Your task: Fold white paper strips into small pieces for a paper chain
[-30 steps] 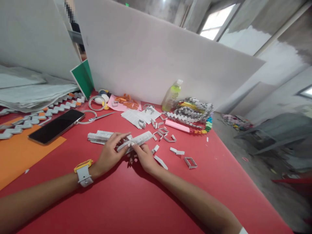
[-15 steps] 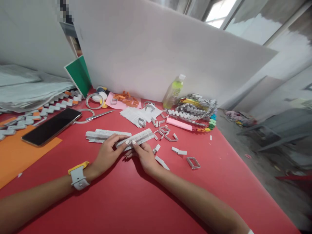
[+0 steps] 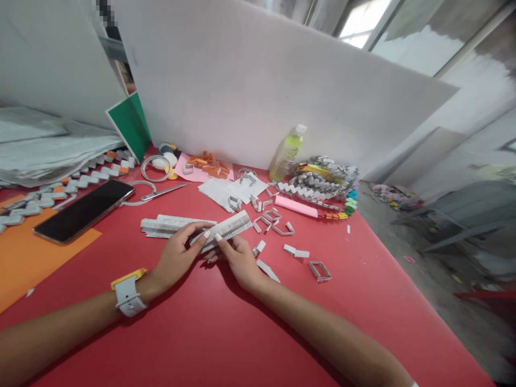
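My left hand (image 3: 177, 258) and my right hand (image 3: 237, 258) meet over the red table (image 3: 242, 333), both pinching one long folded strip of printed paper (image 3: 230, 228) that slants up to the right. The fingertips of both hands press on its near end. A white watch with a yellow edge sits on my left wrist. A flat stack of similar paper strips (image 3: 167, 224) lies just behind my left hand. Several small folded paper pieces (image 3: 274, 221) lie scattered right of my right hand.
A black phone (image 3: 84, 209) rests on orange paper (image 3: 28, 255) at left, by scissors (image 3: 159, 191) and tape rolls (image 3: 157, 166). A green drink bottle (image 3: 287, 152), a woven paper chain pile (image 3: 322, 183), a pink strip (image 3: 296, 205) and a white partition (image 3: 262, 91) stand behind.
The view has shifted slightly. Both hands keep their hold on the strip, with the fingers sliding a little along its near end.
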`<state>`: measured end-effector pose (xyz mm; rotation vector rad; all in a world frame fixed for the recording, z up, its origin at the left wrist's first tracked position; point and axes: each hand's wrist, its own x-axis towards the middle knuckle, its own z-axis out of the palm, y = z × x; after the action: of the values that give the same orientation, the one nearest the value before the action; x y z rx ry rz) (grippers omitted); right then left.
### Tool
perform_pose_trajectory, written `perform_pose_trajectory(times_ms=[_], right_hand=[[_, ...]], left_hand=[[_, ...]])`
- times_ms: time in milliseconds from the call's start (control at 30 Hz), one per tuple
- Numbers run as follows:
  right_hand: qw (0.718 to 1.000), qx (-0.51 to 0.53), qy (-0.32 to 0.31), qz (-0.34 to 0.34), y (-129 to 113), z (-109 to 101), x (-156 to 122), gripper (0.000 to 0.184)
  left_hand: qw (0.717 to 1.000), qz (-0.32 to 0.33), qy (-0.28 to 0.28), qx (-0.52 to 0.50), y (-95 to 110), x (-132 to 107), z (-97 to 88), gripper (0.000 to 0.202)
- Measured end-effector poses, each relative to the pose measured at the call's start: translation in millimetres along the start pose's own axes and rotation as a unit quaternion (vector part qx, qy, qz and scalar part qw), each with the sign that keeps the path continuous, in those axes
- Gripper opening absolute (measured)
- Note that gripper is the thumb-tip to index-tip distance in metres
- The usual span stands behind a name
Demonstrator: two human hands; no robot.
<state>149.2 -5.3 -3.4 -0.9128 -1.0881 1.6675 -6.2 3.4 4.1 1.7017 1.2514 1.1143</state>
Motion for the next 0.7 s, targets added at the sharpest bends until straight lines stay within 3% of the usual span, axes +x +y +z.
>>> perform_pose_trajectory(times_ms=[267,467,700], right_hand=[[1.000,-0.017,-0.010,0.002,-0.4,0.4,1.0,0.049],[1.000,0.017,0.000,-0.005,1.0,-0.6,1.6,0.051],[0.998,-0.050,0.007,-0.024,-0.5,-0.3,-0.4,0.051]], left_hand=[[0.998,0.054,-0.003,0.038,-7.1,-0.1,0.4,0.035],[0.998,0.052,-0.037,0.007,-3.5,-4.0,0.7,0.036],[0.995,0.079,-0.030,0.051,-2.7,-5.3,1.8,0.030]])
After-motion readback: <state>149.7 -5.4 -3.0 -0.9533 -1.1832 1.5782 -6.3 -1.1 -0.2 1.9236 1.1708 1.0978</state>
